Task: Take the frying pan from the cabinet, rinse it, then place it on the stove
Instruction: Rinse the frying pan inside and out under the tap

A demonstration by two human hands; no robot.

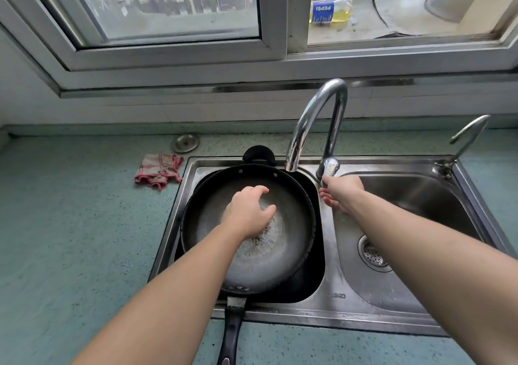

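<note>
Left of my hands, a red checked cloth (pixel 158 170) lies on the green counter (pixel 70 224). Under my left hand (pixel 246 213) sits the frying pan (pixel 252 252), resting in the sink's (pixel 322 303) left basin with its handle toward me over the front rim. That hand hovers inside the pan, fingers curled loosely, gripping nothing. To the right, my right hand (pixel 340 193) reaches under the faucet (pixel 316 123) spout, fingers spread wide; I can't tell whether it touches the spout.
</note>
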